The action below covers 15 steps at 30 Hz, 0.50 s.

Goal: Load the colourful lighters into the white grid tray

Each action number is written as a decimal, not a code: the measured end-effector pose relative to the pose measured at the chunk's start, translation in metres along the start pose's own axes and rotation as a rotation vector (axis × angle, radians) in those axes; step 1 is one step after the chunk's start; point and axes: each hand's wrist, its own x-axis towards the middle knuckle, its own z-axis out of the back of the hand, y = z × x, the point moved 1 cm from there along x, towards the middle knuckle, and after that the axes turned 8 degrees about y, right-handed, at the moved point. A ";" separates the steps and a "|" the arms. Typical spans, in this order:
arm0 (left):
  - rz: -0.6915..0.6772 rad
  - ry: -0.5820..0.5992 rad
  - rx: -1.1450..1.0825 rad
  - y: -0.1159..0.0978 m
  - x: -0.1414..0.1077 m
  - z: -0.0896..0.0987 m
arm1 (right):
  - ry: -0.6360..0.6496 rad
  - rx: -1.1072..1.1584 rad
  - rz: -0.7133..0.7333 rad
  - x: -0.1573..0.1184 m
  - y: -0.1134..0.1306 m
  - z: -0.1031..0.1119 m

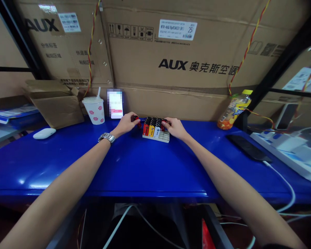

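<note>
Red lighter pinched in left hand, just beside white tray of upright lighters on blue table. Right hand closes on another red one at the tray's right side; hands apart, tray between them.

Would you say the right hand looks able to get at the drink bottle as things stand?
Probably, once the right hand releases the red lighter; only bare blue table lies between it and the drink bottle.
</note>
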 end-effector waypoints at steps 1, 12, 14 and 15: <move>0.008 -0.011 -0.020 0.000 0.001 0.000 | -0.004 0.005 0.008 -0.001 0.000 -0.001; 0.065 -0.067 -0.111 0.000 -0.001 0.003 | 0.011 -0.101 0.054 0.003 -0.016 -0.014; 0.060 -0.082 -0.061 0.000 -0.002 0.004 | 0.080 -0.368 0.012 0.000 -0.019 -0.012; 0.063 -0.073 -0.041 0.000 -0.003 0.004 | 0.133 -0.457 -0.005 -0.002 -0.020 -0.010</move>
